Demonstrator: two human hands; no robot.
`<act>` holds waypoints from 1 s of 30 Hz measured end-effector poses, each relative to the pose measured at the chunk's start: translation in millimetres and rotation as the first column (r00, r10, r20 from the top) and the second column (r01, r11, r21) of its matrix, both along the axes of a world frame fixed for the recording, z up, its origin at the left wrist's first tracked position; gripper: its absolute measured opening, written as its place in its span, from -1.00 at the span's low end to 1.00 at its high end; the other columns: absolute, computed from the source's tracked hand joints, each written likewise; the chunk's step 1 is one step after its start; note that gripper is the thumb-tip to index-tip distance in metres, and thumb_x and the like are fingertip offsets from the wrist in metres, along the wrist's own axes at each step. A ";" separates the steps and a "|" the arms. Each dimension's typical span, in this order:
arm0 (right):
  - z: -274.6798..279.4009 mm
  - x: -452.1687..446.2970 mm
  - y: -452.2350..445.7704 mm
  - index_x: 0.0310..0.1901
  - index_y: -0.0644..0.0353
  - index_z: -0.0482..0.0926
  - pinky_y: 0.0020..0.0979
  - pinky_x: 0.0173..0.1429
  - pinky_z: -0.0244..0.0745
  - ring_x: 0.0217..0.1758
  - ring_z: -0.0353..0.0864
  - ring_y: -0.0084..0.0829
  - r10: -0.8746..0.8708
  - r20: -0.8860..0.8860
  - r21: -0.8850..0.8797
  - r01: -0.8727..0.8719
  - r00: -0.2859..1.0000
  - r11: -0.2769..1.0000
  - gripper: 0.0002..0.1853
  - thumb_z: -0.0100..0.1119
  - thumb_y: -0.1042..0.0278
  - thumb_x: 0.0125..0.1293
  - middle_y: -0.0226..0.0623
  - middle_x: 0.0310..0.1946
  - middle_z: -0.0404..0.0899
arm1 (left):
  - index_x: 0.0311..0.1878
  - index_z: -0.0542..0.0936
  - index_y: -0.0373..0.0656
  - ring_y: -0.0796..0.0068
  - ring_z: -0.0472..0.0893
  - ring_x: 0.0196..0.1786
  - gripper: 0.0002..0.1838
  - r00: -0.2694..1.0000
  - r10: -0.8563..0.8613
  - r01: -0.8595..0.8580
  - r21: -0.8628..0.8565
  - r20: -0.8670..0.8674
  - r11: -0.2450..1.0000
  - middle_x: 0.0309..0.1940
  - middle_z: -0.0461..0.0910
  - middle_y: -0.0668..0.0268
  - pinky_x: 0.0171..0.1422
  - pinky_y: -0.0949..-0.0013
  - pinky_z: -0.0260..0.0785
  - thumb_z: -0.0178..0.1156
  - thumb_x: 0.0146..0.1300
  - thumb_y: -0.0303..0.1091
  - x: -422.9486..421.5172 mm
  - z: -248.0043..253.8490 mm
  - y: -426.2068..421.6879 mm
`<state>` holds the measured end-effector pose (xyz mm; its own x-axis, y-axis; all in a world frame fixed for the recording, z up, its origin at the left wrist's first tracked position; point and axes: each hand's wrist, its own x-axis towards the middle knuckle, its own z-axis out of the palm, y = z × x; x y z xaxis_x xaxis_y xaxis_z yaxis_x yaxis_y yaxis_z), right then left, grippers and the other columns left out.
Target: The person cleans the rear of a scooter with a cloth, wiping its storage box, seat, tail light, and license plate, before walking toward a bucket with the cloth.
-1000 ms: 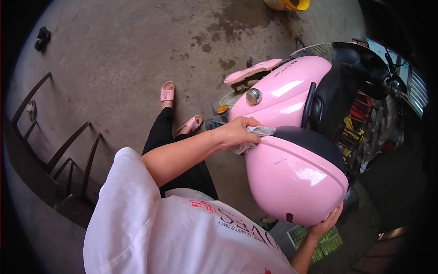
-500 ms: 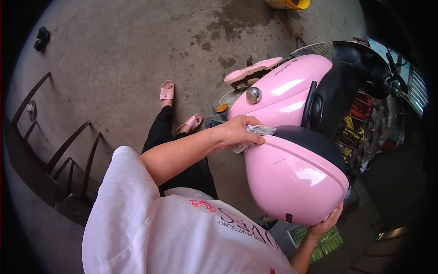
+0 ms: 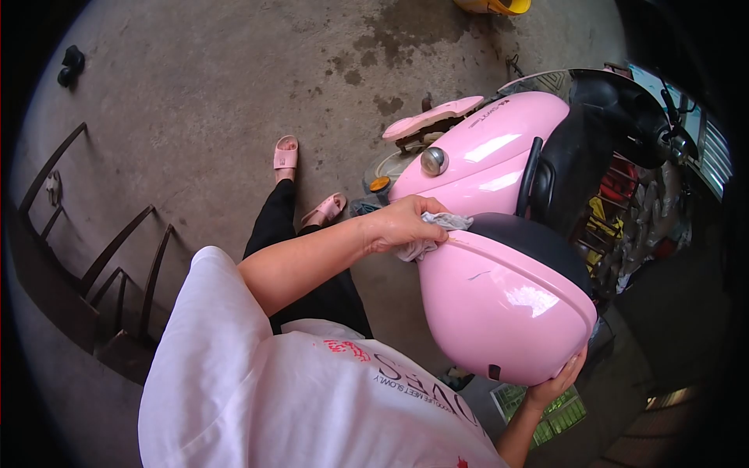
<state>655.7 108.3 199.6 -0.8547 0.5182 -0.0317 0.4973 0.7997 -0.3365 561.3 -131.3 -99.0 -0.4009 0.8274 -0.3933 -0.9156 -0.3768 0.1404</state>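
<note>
Head view: left hand (image 3: 399,225) holds crumpled cloth (image 3: 450,221) against glossy, rounded box (image 3: 495,312).

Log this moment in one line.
left hand: holding cloth against pink case | right hand: touching pink case | scooter: pink body

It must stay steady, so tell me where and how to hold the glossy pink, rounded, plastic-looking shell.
Probably cup the pink shell at its near right curve, coming from the right, where the right hand rests: the smooth bulge suits an open palm and shows no handle.
</note>
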 end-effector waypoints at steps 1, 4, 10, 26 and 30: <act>0.3 -0.2 -0.5 0.20 0.46 0.29 -0.28 0.28 0.20 0.19 0.37 -0.28 0.005 0.006 0.013 -0.005 1.000 1.000 -0.48 -0.31 0.15 0.46 -0.07 0.16 0.36 | -0.12 0.59 -0.25 0.68 0.56 -0.26 -0.74 1.000 -0.002 0.002 0.001 0.009 1.000 -0.28 0.61 0.39 -0.16 0.58 0.44 0.31 0.08 -0.52 -0.6 0.9 -1.1; 0.5 0.4 0.7 0.20 0.47 0.29 -0.29 0.27 0.20 0.19 0.37 -0.28 0.001 0.002 -0.014 -0.001 1.000 1.000 -0.48 -0.32 0.15 0.47 -0.07 0.16 0.36 | -0.11 0.59 -0.24 0.67 0.55 -0.25 -0.73 1.000 0.003 -0.003 -0.009 -0.015 1.000 -0.28 0.59 0.40 -0.15 0.57 0.43 0.31 0.07 -0.53 -2.5 7.1 -3.1; 0.1 -0.2 -0.7 0.20 0.47 0.29 -0.29 0.26 0.21 0.18 0.37 -0.28 -0.010 -0.006 -0.024 0.010 1.000 1.000 -0.49 -0.34 0.17 0.47 -0.07 0.16 0.36 | -0.04 0.59 -0.24 0.64 0.54 -0.20 -0.67 0.989 0.039 -0.043 -0.024 -0.143 0.999 -0.23 0.56 0.40 -0.10 0.56 0.42 0.29 0.06 -0.56 5.6 -3.5 1.0; 1.7 -1.0 0.8 0.19 0.46 0.31 -0.30 0.26 0.21 0.18 0.37 -0.30 0.002 0.016 0.015 -0.002 1.000 1.000 -0.49 -0.34 0.16 0.47 -0.08 0.15 0.36 | 0.18 0.46 -0.24 0.39 0.33 0.20 -0.52 0.930 0.056 -0.051 0.022 -0.364 0.998 0.09 0.31 0.28 0.30 0.39 0.13 0.04 0.14 -0.49 11.7 10.7 -26.0; 2.1 2.0 6.5 0.19 0.47 0.30 -0.30 0.27 0.20 0.20 0.36 -0.28 0.019 0.015 0.024 -0.019 1.000 1.000 -0.48 -0.33 0.15 0.46 -0.07 0.17 0.36 | 0.03 0.53 -0.25 0.36 0.39 0.09 -0.63 0.669 0.222 -0.336 -0.023 -0.709 0.941 -0.04 0.38 0.24 0.24 0.38 0.18 0.15 0.09 -0.58 1.7 20.5 -10.1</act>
<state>657.7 114.8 201.7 -0.8640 0.5024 -0.0320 0.4865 0.8170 -0.3095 563.0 -141.4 -78.6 -0.8072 0.5902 -0.0117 -0.3928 -0.5222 0.7570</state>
